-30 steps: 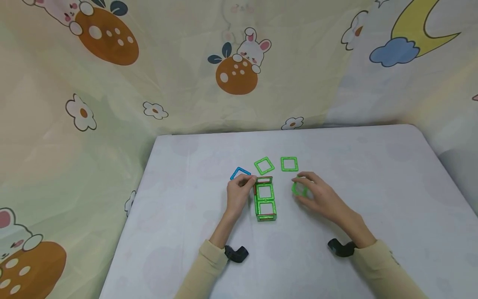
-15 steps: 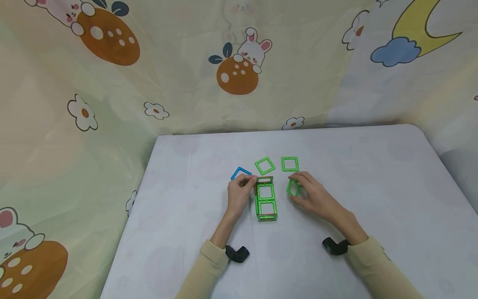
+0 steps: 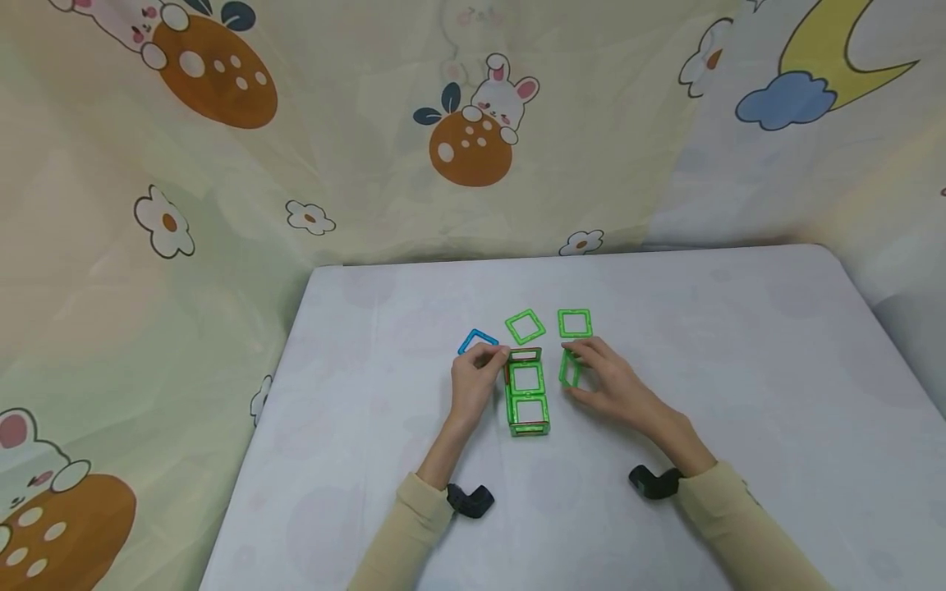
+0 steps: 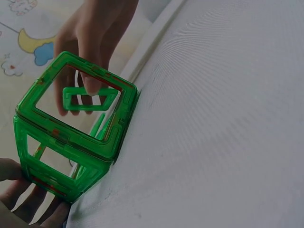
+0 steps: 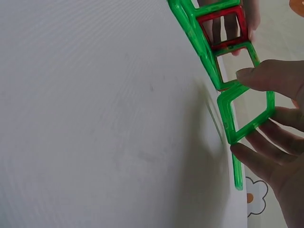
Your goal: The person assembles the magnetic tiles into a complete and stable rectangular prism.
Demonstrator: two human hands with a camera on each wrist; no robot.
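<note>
On the table stands a boxlike build of green magnetic tiles point(image 3: 527, 396), with a red tile point(image 5: 243, 24) in one wall. At its far left corner my left hand point(image 3: 474, 384) pinches the edge between thumb and fingers; its fingertips show low in the left wrist view. My right hand point(image 3: 617, 386) grips a green square magnetic tile point(image 5: 227, 121) by opposite edges, thumb on one and fingers on the other. That tile is tilted upright, just right of the build in the head view. From the head view I cannot tell whether they touch.
Beyond the build lie two loose green square tiles, one turned askew point(image 3: 516, 316) and one straight point(image 3: 573, 311). A blue tile point(image 3: 484, 336) lies partly hidden behind the left hand. A patterned cloth point(image 3: 369, 148) hangs behind the white table point(image 3: 332, 410).
My right hand has moved left with the green tile, bringing it nearer the build and turning it more edge-on. The left hand keeps its place at the build's corner.
</note>
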